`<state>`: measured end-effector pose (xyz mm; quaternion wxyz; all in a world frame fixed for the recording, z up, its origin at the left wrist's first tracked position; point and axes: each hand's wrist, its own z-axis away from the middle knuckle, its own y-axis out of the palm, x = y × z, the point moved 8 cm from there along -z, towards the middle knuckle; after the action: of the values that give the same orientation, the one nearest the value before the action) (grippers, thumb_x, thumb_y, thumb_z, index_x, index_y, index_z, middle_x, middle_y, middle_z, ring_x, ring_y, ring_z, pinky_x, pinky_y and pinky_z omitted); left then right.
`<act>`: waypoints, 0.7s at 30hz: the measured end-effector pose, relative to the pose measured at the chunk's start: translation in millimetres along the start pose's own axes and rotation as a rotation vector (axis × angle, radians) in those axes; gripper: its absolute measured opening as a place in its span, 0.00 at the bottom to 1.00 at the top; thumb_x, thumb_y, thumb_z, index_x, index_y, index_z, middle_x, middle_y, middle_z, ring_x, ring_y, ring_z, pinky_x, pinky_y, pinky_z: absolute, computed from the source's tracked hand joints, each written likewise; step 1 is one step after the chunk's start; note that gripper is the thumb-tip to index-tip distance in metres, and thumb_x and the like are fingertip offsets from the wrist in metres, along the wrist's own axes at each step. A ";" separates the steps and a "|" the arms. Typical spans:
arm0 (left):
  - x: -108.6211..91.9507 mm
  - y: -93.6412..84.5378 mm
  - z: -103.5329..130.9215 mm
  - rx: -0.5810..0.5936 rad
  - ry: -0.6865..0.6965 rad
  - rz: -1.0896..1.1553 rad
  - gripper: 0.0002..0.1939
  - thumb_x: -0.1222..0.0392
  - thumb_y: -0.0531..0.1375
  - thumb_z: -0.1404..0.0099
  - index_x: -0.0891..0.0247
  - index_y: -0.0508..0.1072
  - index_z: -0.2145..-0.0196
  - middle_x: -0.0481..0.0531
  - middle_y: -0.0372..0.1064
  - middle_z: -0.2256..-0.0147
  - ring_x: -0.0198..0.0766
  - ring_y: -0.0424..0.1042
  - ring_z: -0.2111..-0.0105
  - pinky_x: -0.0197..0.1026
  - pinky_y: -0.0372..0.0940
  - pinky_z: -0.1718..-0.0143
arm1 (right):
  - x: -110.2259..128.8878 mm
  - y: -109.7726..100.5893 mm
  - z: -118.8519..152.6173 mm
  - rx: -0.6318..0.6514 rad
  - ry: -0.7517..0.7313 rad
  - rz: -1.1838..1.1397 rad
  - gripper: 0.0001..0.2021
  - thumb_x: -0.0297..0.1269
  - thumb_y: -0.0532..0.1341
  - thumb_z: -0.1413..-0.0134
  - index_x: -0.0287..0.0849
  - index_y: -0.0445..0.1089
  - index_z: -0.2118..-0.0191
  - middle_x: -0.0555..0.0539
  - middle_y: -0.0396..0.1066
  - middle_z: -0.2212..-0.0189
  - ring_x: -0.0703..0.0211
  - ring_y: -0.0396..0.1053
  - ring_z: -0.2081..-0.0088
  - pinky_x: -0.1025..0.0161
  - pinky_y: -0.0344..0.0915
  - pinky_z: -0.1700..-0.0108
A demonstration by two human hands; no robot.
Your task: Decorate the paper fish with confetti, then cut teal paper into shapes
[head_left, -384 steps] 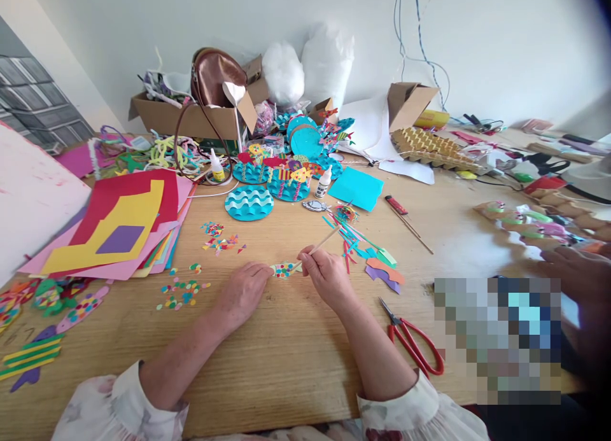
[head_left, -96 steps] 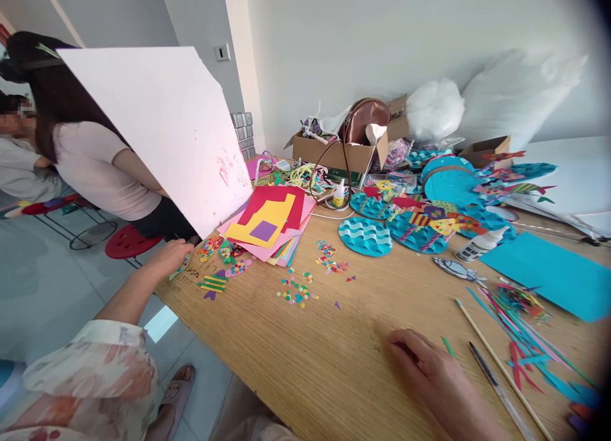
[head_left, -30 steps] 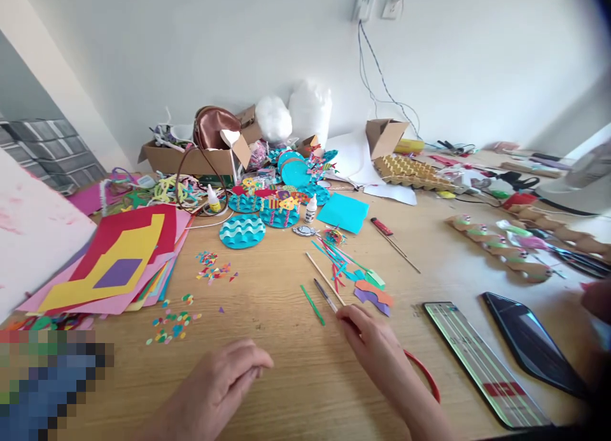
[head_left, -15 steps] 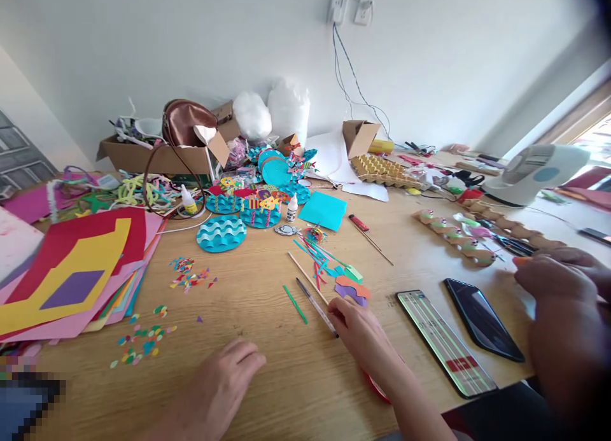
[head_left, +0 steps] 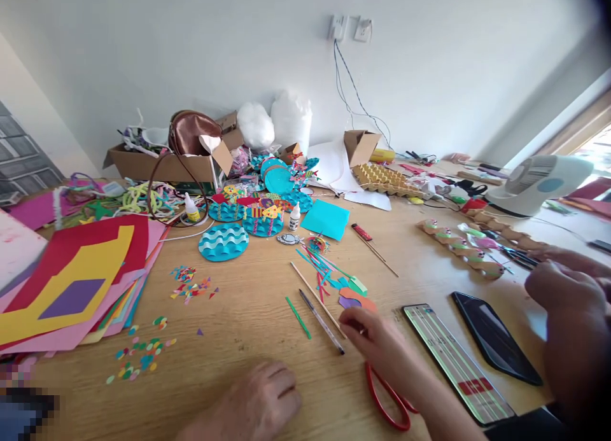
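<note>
Right hand (head_left: 375, 336) curled beside the wooden stick (head_left: 317, 298); I cannot confirm a grip. Caution: any sideways drift could roll the nearby pen (head_left: 322, 322).

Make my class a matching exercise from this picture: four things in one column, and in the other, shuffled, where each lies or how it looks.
Things
1. pen
2. red handles
3. dark-labelled bottle
4. paper dots

Places and states
A. standing upright beside the blue sheet
B. scattered loosely, in many colours
C. lying between the green strip and the wooden stick
D. partly hidden by the camera wearer's right forearm

Right pairs: 1-C, 2-D, 3-A, 4-B
</note>
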<state>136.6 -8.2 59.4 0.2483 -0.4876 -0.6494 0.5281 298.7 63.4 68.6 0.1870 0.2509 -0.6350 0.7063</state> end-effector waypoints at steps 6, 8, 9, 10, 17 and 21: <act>-12.9 15.2 -25.8 0.078 0.085 0.001 0.02 0.64 0.57 0.39 0.64 0.65 0.68 0.47 0.67 0.71 0.33 0.65 0.71 0.35 0.60 0.69 | -59.3 -55.0 -79.9 -0.272 0.304 -0.609 0.10 0.33 0.62 0.62 0.43 0.68 0.68 0.47 0.70 0.67 0.59 0.67 0.67 0.65 0.65 0.68; -17.5 16.9 -29.9 0.025 0.108 -0.008 0.02 0.64 0.54 0.37 0.64 0.65 0.68 0.47 0.67 0.71 0.32 0.64 0.72 0.35 0.59 0.71 | -74.7 -62.1 -108.4 -0.298 0.344 -0.654 0.11 0.32 0.61 0.61 0.44 0.67 0.66 0.46 0.69 0.63 0.59 0.68 0.64 0.66 0.66 0.67; -19.2 17.9 -30.0 0.010 0.120 -0.010 0.04 0.64 0.52 0.36 0.64 0.65 0.68 0.46 0.66 0.72 0.32 0.64 0.73 0.35 0.58 0.72 | -82.9 -63.0 -120.0 -0.303 0.377 -0.672 0.12 0.32 0.61 0.62 0.43 0.67 0.65 0.45 0.68 0.65 0.59 0.68 0.65 0.65 0.67 0.67; -19.2 18.6 -28.8 0.006 0.121 -0.008 0.05 0.64 0.52 0.36 0.63 0.65 0.69 0.46 0.66 0.72 0.32 0.64 0.73 0.35 0.59 0.72 | -90.6 -62.9 -129.9 -0.309 0.409 -0.686 0.13 0.31 0.61 0.62 0.43 0.66 0.65 0.45 0.68 0.67 0.59 0.68 0.66 0.64 0.67 0.67; 13.2 -5.2 14.0 0.047 -0.161 0.091 0.09 0.68 0.52 0.38 0.64 0.66 0.60 0.51 0.70 0.64 0.35 0.66 0.61 0.37 0.62 0.57 | -130.7 -55.3 -163.3 -0.359 0.584 -0.736 0.19 0.24 0.60 0.61 0.46 0.62 0.59 0.51 0.63 0.75 0.63 0.65 0.75 0.68 0.65 0.75; 37.0 -16.5 50.2 0.039 -0.372 0.124 0.15 0.72 0.50 0.39 0.62 0.66 0.56 0.51 0.68 0.58 0.35 0.65 0.55 0.39 0.61 0.51 | -141.7 -52.1 -172.8 -0.374 0.653 -0.776 0.14 0.21 0.58 0.56 0.46 0.60 0.64 0.52 0.63 0.78 0.65 0.63 0.79 0.68 0.63 0.76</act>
<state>73.6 3.2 51.6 0.1003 -0.4156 -0.6426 0.6358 422.8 248.8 14.9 0.6631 0.1970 -0.5197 0.5014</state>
